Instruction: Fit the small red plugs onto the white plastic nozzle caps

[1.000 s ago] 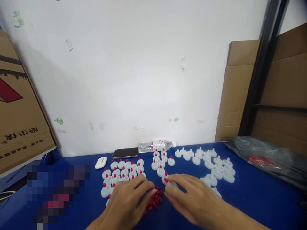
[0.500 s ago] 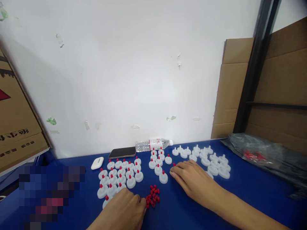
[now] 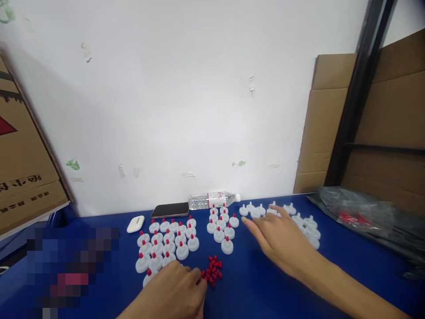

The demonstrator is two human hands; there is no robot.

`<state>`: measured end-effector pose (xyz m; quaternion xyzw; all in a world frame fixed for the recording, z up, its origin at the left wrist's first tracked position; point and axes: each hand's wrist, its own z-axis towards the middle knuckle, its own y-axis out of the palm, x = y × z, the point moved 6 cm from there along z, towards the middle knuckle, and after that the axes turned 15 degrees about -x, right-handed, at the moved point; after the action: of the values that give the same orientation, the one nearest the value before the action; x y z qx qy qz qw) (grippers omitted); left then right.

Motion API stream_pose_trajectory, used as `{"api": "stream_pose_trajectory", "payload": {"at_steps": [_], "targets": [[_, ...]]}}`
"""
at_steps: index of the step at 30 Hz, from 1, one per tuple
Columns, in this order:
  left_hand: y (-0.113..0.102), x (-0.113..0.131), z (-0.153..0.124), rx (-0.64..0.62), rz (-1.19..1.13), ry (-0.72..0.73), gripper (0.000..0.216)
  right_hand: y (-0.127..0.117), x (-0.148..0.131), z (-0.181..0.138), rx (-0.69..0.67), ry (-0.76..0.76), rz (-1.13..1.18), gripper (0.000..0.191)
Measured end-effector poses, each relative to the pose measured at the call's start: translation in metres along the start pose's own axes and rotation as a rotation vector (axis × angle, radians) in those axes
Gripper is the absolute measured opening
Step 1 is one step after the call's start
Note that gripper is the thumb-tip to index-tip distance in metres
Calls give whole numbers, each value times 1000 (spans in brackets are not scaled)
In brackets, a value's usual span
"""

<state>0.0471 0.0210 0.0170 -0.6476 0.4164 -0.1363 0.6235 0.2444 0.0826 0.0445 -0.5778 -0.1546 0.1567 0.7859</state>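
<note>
My left hand [image 3: 177, 288] is closed at the near edge, its fingers curled down beside a small pile of red tip caps [image 3: 213, 270]. What those fingertips hold, if anything, is hidden. My right hand [image 3: 277, 235] reaches with fingers apart over white nozzle lids with bare spouts [image 3: 255, 212], partly covering them. Left of it stands a middle group of white lids with red tips [image 3: 227, 246]. A larger group of red-tipped lids [image 3: 182, 251] stands in rows behind my left hand, which hides some of the nearest ones.
A clear bottle [image 3: 199, 202] lies along the wall beside a dark phone [image 3: 170, 210] and a white earphone case [image 3: 135, 224]. At the right lies a grey plastic bag [image 3: 348, 201] with red pieces in it. Cardboard [image 3: 29, 146] stands at the left. The table is blue.
My right hand has left a red-tipped lid, which now stands visible in the middle group, and opened over the bare-spout lids. The left hand has shifted slightly right by the red caps.
</note>
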Motion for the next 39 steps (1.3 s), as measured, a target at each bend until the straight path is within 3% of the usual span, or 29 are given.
{"api": "stream_pose_trajectory", "payload": {"at_steps": [3,7,13,20,28,39], "targets": [[2,2,-1,67,18,11,11,-9,17,-1,9,91,-185,53],[7,6,-3,172,56,33,14,-1,34,-9,-115,192,-306,42],[11,8,-4,346,-1,81,19,19,22,-11,-237,113,-270,7],[13,9,-1,364,-33,166,19,18,-4,-10,-263,-34,-177,10],[15,12,-1,416,-9,177,21,31,6,-6,-450,66,-174,15],[12,16,3,330,16,157,23,42,14,-10,-496,84,-161,46]]}}
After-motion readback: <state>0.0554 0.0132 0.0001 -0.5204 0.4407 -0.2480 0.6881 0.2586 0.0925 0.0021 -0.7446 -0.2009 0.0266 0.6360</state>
